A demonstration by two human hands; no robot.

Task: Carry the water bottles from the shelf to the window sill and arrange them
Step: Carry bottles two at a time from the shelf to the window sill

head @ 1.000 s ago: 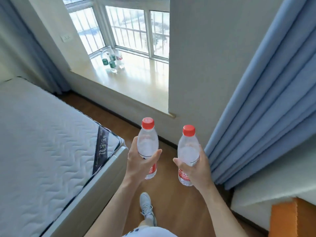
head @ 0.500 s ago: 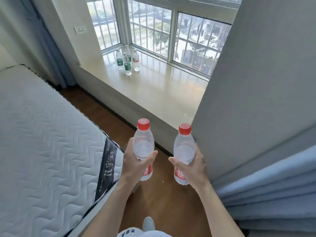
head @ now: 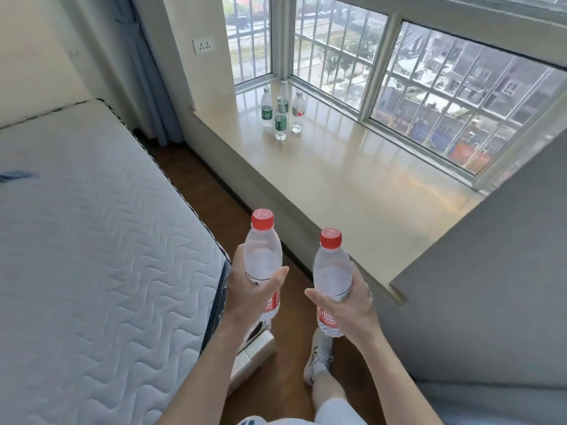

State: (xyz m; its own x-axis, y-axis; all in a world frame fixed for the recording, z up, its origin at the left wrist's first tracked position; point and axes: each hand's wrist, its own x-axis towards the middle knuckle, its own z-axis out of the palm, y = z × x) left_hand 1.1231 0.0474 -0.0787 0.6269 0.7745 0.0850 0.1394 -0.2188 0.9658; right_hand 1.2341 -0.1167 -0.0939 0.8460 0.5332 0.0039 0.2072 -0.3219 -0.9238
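Two red-capped water bottles are in transit, one per hand, both upright and held out over the wood floor (head: 190, 185) between the mattress (head: 92, 240) on the left and the window sill (head: 352, 185) on the right; left hand (head: 251, 291) is wrapped around the mid-body of the left bottle (head: 263, 259), thumb across the front just above the red label, right hand (head: 349, 305) grips the right bottle (head: 332, 279) the same way at its waist; both look full or nearly, so some weight, judged moderate for a one-hand carry; thin clear plastic, will likely dent if squeezed hard, smooth and a bit slippery, label band gives better purchase, caps on so no spill risk; mid-body hold looks right for setting down base first; four bottles on sill (head: 280, 110) already stand in a tight cluster at the far left end near the window corner, three green-labelled and one red-labelled as far as can be told; sill surface glossy, bases may slide, narrow tall bottles could tip if bumped into the group, so place beside them, not touching; near part of sill is bare
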